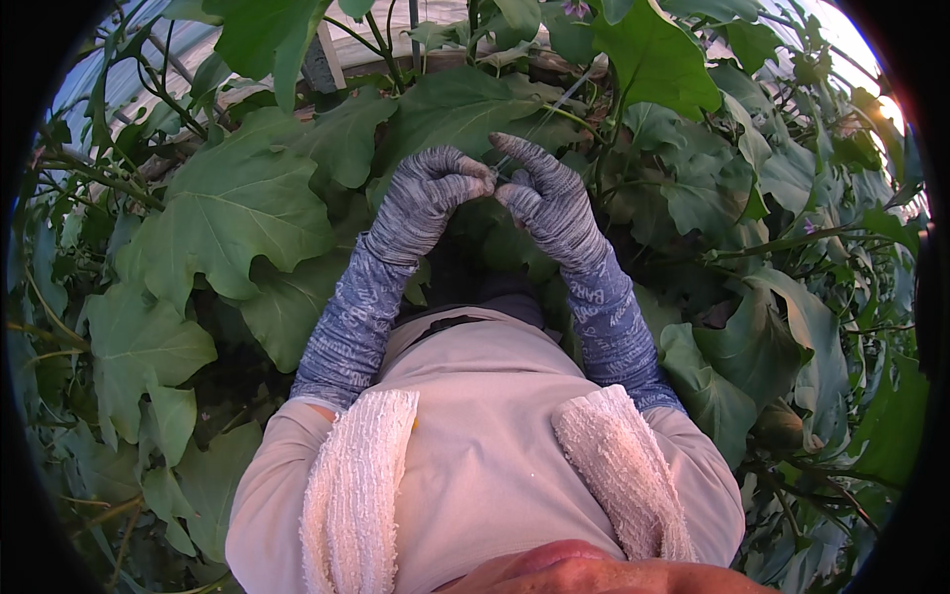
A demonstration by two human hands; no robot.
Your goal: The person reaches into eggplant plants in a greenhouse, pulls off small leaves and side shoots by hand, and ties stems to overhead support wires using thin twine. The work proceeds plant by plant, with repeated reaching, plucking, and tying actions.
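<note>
Both my hands wear grey knitted gloves and meet in front of my waist, among the leaves. My left hand (430,199) pinches a thin, pale string (553,110) between thumb and fingertips. Close beside it, my right hand (549,194) has its index finger stretched out and its thumb and other fingers bent in at the string. From the fingers the string runs up and to the right, towards the stem of an eggplant plant (617,111). A broad leaf (460,111) spreads just beyond my hands. The string's end at the fingertips is too small to make out.
Dense eggplant leaves (230,211) crowd in on the left, and more leaves (757,341) on the right. A metal post (320,63) stands at the back left. Behind the plants is translucent plastic sheeting (824,37). Stems (787,243) reach in from the right.
</note>
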